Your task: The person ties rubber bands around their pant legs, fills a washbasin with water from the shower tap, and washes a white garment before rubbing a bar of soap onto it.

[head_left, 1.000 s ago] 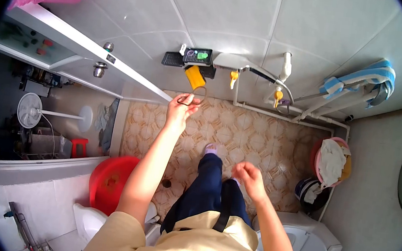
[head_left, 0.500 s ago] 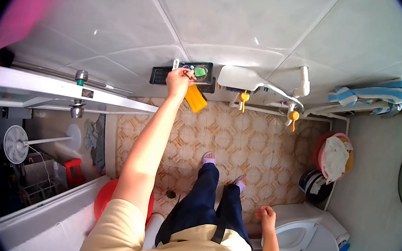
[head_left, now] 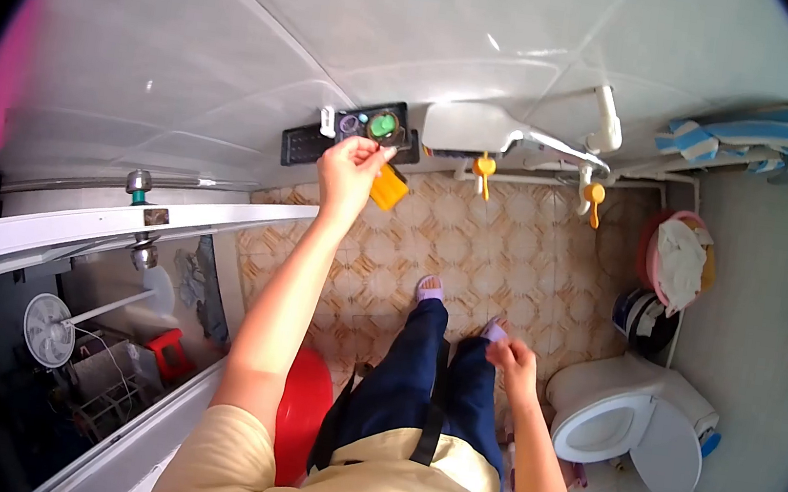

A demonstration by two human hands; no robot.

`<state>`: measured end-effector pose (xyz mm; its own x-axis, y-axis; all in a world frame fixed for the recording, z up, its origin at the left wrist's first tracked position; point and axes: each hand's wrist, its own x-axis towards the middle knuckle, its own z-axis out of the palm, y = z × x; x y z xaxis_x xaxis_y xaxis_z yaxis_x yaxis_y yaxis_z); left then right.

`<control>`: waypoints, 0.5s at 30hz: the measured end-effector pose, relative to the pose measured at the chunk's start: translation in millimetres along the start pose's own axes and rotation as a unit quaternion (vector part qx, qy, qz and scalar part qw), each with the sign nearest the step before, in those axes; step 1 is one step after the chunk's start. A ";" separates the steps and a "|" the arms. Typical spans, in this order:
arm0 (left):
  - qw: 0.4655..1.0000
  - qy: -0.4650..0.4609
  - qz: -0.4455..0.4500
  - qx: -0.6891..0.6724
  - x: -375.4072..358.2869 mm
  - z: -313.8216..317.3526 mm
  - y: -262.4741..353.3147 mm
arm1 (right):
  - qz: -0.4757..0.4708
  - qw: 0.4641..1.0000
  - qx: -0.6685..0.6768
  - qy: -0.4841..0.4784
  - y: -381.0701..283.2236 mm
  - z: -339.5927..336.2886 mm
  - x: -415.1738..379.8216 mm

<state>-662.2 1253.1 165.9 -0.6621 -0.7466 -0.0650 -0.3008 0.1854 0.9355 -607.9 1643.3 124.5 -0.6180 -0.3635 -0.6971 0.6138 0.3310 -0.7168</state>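
My left hand (head_left: 354,167) is stretched out to the black wall shelf (head_left: 300,144), its fingers pinched together at the shelf's front edge; whatever they hold is too small to make out. On the shelf, just beyond the fingertips, lie a round green item (head_left: 383,126), a purple ring-like item (head_left: 349,124) and a small white item (head_left: 328,121). A yellow object (head_left: 388,188) hangs below the shelf, partly behind my hand. My right hand (head_left: 513,359) hangs beside my right leg with its fingers curled, and nothing shows clearly in it.
Right of the shelf, a white shower head (head_left: 472,128) and yellow-handled taps (head_left: 484,166) are on the wall. A toilet (head_left: 600,424), pink basin (head_left: 654,253) and striped towel (head_left: 742,136) are at right. The white door (head_left: 42,227) and red stool (head_left: 302,417) are at left.
My left hand has drawn slightly down from the items on the shelf, uncovering more of them. My right hand has risen and moved toward my leg. The view has shifted.
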 end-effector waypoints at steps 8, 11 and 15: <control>0.951 -0.224 -0.173 -0.120 -135.3 26.8 14.9 | -0.165 0.982 0.093 -0.021 -99.0 57.7 31.8; 0.925 -0.296 -0.213 -0.109 -170.8 38.0 5.8 | -0.232 0.971 0.049 -0.006 -97.2 53.1 34.9; 0.901 -0.309 -0.274 -0.131 -212.8 64.5 -8.6 | -0.090 0.980 0.129 -0.126 -37.2 9.8 39.8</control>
<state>-563.0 1451.6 149.3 -0.7443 -0.1669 -0.6466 -0.5792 -0.3207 0.7495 -650.5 1608.0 123.6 -0.6061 -0.6099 -0.5105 0.6300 0.0237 -0.7763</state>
